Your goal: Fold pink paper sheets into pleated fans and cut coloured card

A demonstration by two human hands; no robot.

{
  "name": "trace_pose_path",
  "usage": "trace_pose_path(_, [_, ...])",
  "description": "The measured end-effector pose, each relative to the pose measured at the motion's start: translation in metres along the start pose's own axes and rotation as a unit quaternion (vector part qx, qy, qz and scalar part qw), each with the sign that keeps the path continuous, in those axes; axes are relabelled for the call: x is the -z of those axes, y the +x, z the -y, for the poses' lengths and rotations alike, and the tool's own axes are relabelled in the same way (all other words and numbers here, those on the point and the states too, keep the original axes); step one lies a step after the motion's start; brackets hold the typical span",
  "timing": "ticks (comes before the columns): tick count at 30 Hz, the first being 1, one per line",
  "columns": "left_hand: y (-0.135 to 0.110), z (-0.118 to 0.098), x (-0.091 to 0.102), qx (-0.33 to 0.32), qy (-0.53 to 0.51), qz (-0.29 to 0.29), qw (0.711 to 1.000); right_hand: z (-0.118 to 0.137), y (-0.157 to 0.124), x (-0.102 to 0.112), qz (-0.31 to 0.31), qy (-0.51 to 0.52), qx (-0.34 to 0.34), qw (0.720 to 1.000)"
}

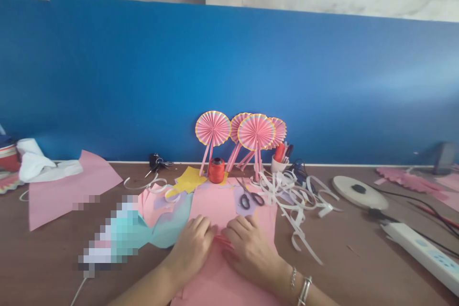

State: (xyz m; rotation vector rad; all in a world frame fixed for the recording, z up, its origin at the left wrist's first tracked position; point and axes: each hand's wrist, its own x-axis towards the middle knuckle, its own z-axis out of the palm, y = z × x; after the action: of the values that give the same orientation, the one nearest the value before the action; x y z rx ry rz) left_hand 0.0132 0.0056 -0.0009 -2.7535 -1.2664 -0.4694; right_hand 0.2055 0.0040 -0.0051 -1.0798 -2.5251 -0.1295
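A large sheet of pink paper (225,277) lies in front of me, with narrow folds between my hands. My left hand (193,239) is closed on the left part of the folded strip. Opposite it, my right hand (247,244) has its fingers curled over the right part; its fingertips are partly hidden. Dark-handled scissors (251,200) rest on paper just beyond the hands. Behind them stands a spool of red thread (216,171). Round pleated pink paper fans (213,128) with yellow edges and paper-strip handles lean against the blue panel.
White paper strips (287,191) are heaped to the right, near a cup of pens (278,165). A white power strip (426,253) and a round pale disc (359,192) lie farther right. Teal paper (172,224), yellow paper (190,180) and keys (158,163) are on the left.
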Motion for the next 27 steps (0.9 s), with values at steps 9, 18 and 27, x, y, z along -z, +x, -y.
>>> trace_pose_path(9, [-0.006, 0.015, -0.007, 0.024, -0.076, 0.008, 0.997, -0.014, -0.004, -0.002, 0.037, 0.026, -0.031, 0.999])
trace_pose_path(18, [-0.007, 0.03, 0.004, 0.141, -0.269, 0.033, 0.952, -0.026, -0.005, 0.003, 0.027, 0.232, -0.126, 0.964])
trace_pose_path(27, [-0.002, 0.031, 0.002, 0.166, -0.285, 0.003, 0.944, -0.03, 0.002, -0.008, -0.003, 0.257, -0.221, 0.941])
